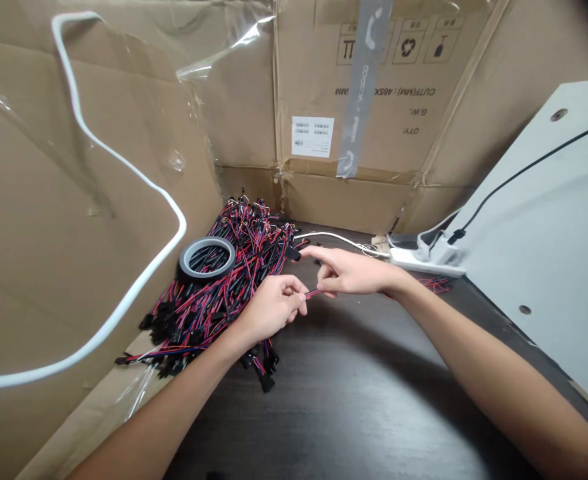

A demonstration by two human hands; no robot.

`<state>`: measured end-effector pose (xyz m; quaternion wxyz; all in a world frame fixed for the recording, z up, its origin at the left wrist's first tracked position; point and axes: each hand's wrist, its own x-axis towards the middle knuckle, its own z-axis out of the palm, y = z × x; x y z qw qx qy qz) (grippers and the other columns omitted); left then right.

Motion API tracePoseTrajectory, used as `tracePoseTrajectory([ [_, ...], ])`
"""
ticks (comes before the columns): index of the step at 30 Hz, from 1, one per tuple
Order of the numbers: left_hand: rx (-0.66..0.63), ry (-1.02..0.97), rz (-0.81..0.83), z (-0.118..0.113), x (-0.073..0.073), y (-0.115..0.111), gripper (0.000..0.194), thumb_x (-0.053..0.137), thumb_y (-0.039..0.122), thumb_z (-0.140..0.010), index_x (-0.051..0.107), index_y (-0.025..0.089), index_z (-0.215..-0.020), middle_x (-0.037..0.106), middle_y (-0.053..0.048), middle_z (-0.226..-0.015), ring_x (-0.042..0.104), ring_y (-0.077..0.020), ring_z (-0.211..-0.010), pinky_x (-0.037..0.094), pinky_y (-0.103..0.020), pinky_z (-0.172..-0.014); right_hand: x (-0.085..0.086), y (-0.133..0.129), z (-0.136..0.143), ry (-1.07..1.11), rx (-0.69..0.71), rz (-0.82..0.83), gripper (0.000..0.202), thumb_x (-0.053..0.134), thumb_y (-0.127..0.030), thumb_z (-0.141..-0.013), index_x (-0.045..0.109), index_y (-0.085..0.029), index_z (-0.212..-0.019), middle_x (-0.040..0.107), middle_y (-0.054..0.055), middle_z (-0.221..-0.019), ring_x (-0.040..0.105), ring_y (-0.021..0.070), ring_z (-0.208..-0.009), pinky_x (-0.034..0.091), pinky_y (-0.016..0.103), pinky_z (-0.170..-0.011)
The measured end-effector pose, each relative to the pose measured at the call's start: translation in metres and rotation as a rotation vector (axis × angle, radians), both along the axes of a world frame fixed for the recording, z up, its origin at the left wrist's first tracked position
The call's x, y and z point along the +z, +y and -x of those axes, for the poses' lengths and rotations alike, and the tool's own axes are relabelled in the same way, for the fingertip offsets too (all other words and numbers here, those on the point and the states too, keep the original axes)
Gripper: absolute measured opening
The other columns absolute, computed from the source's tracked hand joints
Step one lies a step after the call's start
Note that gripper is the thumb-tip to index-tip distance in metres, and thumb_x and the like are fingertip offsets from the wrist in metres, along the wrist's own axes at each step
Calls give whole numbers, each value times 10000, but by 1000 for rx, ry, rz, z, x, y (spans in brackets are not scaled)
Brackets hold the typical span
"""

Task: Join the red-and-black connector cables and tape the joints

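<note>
A short stretch of red and dark wires (pixel 313 293) runs between my two hands, above the dark tabletop. My left hand (pixel 277 303) is closed, pinching the wires at their left end. On the other side, my right hand (pixel 351 270) grips them between the thumb and curled fingers while its index finger points left. At that fingertip is a small black strip (pixel 293 254), which looks like a piece of tape. Beside my left hand lies a large heap of red, blue and black wire harnesses (pixel 244 250) with black connectors. A roll of black tape (pixel 207 259) rests on the heap.
Cardboard walls (pixel 244 113) enclose the left and back. A white power strip (pixel 427 261) with plugs sits at the back right, against a white panel (pixel 539 220). A thick white cable (pixel 124 297) hangs along the left. Loose red wires (pixel 434 285) lie behind my right forearm.
</note>
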<state>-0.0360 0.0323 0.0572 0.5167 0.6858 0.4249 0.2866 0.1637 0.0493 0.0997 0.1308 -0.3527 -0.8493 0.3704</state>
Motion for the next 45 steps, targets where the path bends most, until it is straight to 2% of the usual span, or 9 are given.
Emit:
tracePoseTrajectory([
  [6,9,80,-161,1,-2,3,96,541,171,-756,617,113,-764,605,-8,-580,489,-80,-501,355,-202,-510,-1,-9,12,-123,48,-145,642,422,-79,-801,271,-117,-1423,656,7,-677,554,114,-586,399,226,-579],
  [10,-23,68,-216,1,-3,3,105,541,174,-761,617,118,-715,619,-21,-618,558,-111,-593,417,-232,-605,-7,-15,22,-167,-1,-315,699,421,-63,-785,252,-142,-1459,656,37,-751,571,134,-643,394,232,-576],
  [13,17,48,-127,0,-2,2,77,550,159,-750,608,111,-736,605,-13,-602,522,-90,-543,391,-214,-555,-14,-11,22,-99,33,-252,760,403,-29,-772,159,-130,-1485,636,2,-691,557,114,-598,407,218,-577],
  [17,16,42,49,0,-3,2,60,562,169,-740,590,116,-752,578,5,-584,391,-46,-441,257,-184,-429,-17,-2,16,-60,120,-175,745,386,-21,-784,144,-107,-1483,610,-28,-640,562,104,-598,430,218,-621],
  [21,40,38,69,1,-3,2,83,588,197,-739,598,115,-749,564,7,-579,380,-41,-437,233,-187,-418,-12,0,12,-73,107,-103,756,399,-38,-801,90,-81,-1489,626,-19,-660,545,102,-580,421,218,-592],
  [28,59,47,-45,0,2,1,149,609,237,-752,599,112,-672,519,27,-518,340,-33,-415,240,-195,-444,-5,2,6,-27,85,-2,562,476,-133,-852,317,-115,-1391,639,-16,-658,463,77,-508,353,193,-504],
  [33,27,-17,-17,0,4,0,99,583,193,-730,627,107,-705,500,36,-517,325,-31,-416,225,-196,-446,-6,5,3,45,63,79,326,509,-201,-870,492,-117,-1185,618,-19,-619,457,71,-490,354,190,-497],
  [39,36,-10,6,0,3,0,89,583,182,-710,626,108,-684,494,31,-509,341,-38,-422,222,-201,-446,-15,9,3,115,52,194,225,495,-267,-891,522,-126,-1064,615,-11,-616,452,62,-447,353,180,-449],
  [45,80,36,-31,1,0,1,105,593,202,-722,638,114,-689,505,31,-504,328,-42,-417,243,-206,-458,-12,13,-2,167,-138,9,186,520,-320,-864,547,-140,-826,615,22,-716,547,98,-564,424,224,-540],
])
